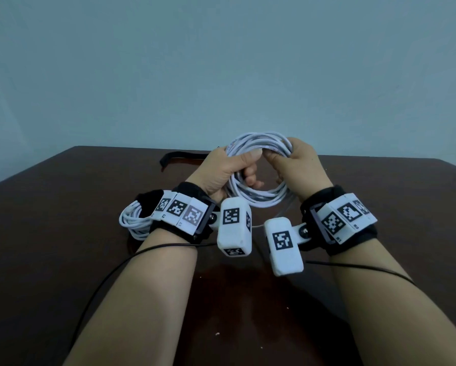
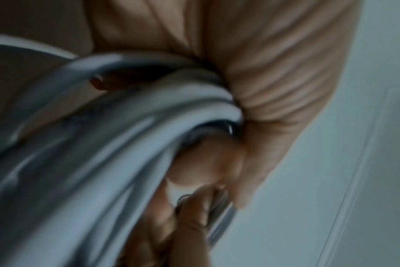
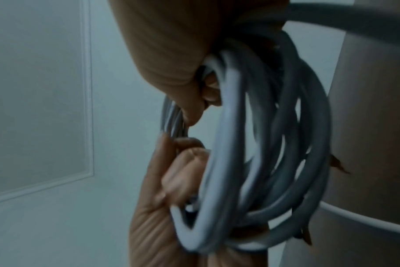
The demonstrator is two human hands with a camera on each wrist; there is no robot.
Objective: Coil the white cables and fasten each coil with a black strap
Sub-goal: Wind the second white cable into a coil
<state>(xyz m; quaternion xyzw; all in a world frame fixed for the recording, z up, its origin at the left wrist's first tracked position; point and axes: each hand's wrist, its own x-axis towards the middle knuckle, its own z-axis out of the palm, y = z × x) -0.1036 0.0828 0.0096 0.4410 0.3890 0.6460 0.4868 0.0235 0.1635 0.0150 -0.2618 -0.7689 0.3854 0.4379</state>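
You are gripping the springy white coil (image 1: 258, 170) with your left hand (image 1: 229, 170) and right hand (image 1: 293, 167), fingers curled through opposite sides, so keep clamping the bundled turns.

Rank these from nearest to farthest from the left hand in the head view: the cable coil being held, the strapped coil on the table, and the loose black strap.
1. Held coil: gripped by the left hand itself.
2. Loose black strap: on the table just beyond it, left.
3. Strapped coil: farthest, by the left wrist.

Bare forearms; black wrist straps (image 1: 188, 191) carrying white marker-tag blocks (image 1: 180, 211), white camera pods (image 1: 234, 229), thin black cables (image 1: 111, 273) trailing.
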